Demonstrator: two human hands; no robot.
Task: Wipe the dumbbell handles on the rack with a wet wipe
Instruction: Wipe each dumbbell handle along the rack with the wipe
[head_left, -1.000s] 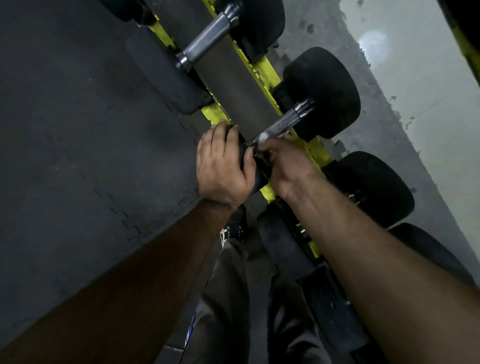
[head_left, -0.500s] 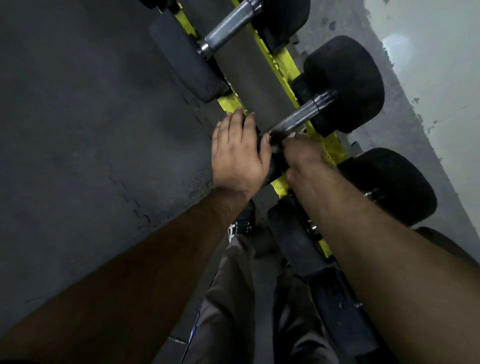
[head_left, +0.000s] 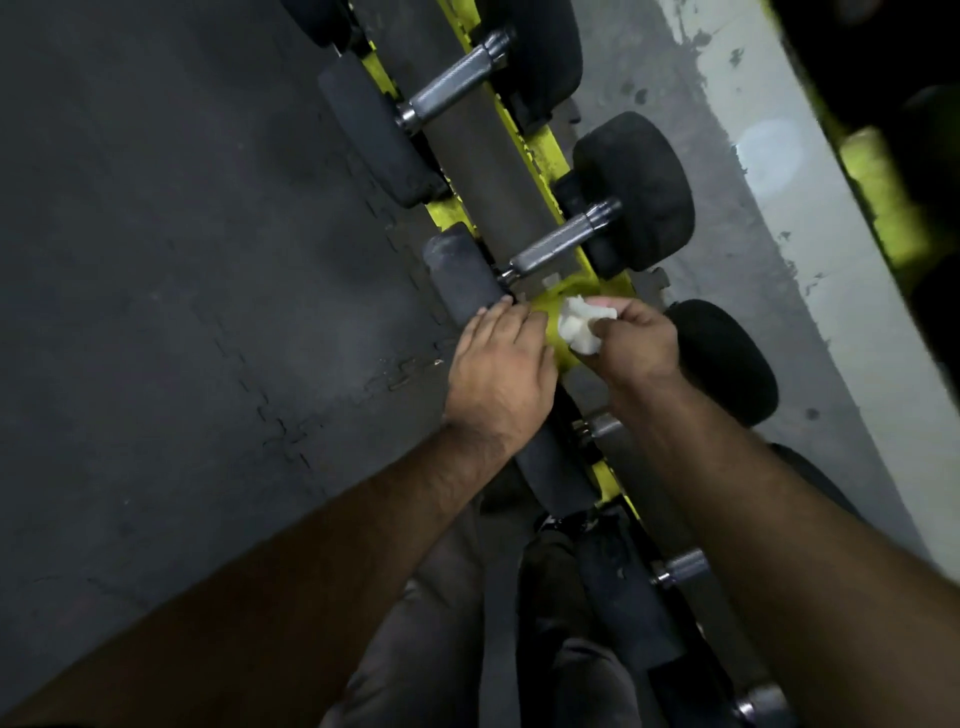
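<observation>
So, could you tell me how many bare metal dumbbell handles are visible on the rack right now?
2 full handles: top handle, middle handle. Partial ends show at lower end and bottom end; others may be hidden by the arms.

Right hand (head_left: 636, 345) pinches a crumpled wet wipe (head_left: 582, 325) above the rack (head_left: 550, 150)

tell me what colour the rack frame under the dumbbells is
Yellow. The rack frame shows best in the head view, between the dark dumbbell heads.
</observation>
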